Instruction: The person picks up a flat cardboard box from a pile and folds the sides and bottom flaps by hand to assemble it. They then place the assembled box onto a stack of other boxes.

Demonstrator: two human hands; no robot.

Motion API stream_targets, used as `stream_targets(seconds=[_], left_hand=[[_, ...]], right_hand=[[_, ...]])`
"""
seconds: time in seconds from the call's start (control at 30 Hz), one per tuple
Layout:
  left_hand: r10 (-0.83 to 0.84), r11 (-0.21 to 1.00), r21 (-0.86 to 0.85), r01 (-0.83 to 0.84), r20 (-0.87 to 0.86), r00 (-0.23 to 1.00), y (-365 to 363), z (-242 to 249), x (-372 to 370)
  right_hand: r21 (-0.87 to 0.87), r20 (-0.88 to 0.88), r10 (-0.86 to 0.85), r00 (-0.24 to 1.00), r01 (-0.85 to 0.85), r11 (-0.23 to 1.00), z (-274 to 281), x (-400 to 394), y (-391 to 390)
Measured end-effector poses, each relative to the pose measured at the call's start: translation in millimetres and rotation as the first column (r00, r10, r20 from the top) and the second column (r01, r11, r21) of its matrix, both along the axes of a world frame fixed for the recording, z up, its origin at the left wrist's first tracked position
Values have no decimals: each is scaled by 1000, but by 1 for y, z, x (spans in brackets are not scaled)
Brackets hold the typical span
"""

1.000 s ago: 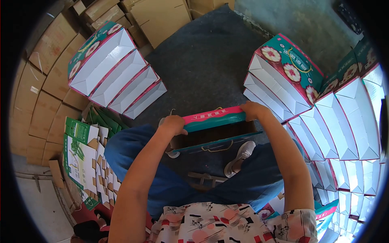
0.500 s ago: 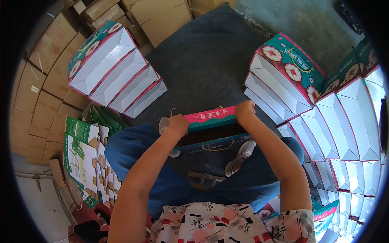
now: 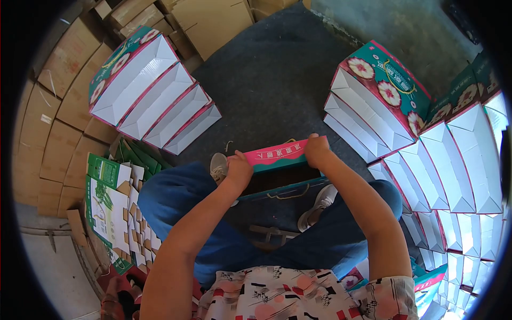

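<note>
Between my knees stands a carton gift box with a pink and teal top panel, white lettering and yellow cord handles. Its top is partly open and the inside looks dark. My left hand is closed around the left end of the pink panel, with the fingers curled over the edge. At the panel's right end, my right hand grips the corner, its fingertips mostly hidden from me. A cord handle hangs on the near side of the box.
Printed gift boxes lie stacked at the left, and more boxes rise at the right. Brown cartons line the left wall. Flattened green and white cartons lie by my left knee. Part of another person shows at lower left.
Both my hands have come slightly closer together along the pink panel, still holding it. My left hand has shifted right and down. The other person at lower left has moved.
</note>
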State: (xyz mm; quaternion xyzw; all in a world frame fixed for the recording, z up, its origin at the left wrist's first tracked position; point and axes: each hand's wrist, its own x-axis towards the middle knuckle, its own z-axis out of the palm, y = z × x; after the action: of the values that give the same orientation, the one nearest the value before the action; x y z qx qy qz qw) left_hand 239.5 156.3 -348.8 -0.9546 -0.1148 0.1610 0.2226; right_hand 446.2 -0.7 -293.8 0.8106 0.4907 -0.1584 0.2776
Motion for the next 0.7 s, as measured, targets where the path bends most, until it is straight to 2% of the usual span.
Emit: stream_targets(seconds=[0.1, 0.13, 0.23, 0.33, 0.37, 0.4, 0.43, 0.5, 0.53, 0.57, 0.63, 0.7], left_hand=[[22, 999, 44, -21, -42, 999, -3, 0, 5], [41, 997, 69, -38, -40, 998, -2, 0, 6], [92, 947, -288, -141, -176, 980, 4, 62, 9], [327, 879, -403, -254, 122, 937, 8, 139, -9], [427, 717, -575, -395, -86, 900, 19, 146, -13], [473, 501, -680, -536, -304, 827, 32, 152, -19], [459, 250, -711, -657, -510, 727, 40, 157, -25], [490, 7, -846, -534, -462, 739, 32, 140, -39], [495, -111, -887, -448, -441, 749, 26, 125, -41], [485, -24, -903, -429, -386, 785, 24, 109, -40], [442, 147, -915, -376, -279, 852, 19, 80, -37], [460, 538, -777, -328, -56, 886, 4, 67, -41]], right_hand=[[60, 129, -87, 988, 80, 995, -12, -15, 6], [65, 126, -70, 990, 62, 996, -13, -14, 6], [78, 96, -24, 995, 16, 997, -10, -8, 0], [79, -27, -17, 999, 19, 997, 14, -5, -11], [78, -99, -33, 994, 41, 996, 32, -4, -13], [76, -172, -43, 984, 56, 996, 41, -5, -11], [104, -214, -103, 971, 127, 986, 40, -4, -8], [151, -297, -227, 927, 281, 948, 33, 10, -11], [167, -506, -293, 811, 426, 889, 20, 27, -15], [144, -689, -330, 645, 568, 810, -1, 50, -20], [61, -871, -295, 393, 682, 729, 1, 62, -38], [31, -932, -211, 295, 645, 763, 44, 54, -46]])
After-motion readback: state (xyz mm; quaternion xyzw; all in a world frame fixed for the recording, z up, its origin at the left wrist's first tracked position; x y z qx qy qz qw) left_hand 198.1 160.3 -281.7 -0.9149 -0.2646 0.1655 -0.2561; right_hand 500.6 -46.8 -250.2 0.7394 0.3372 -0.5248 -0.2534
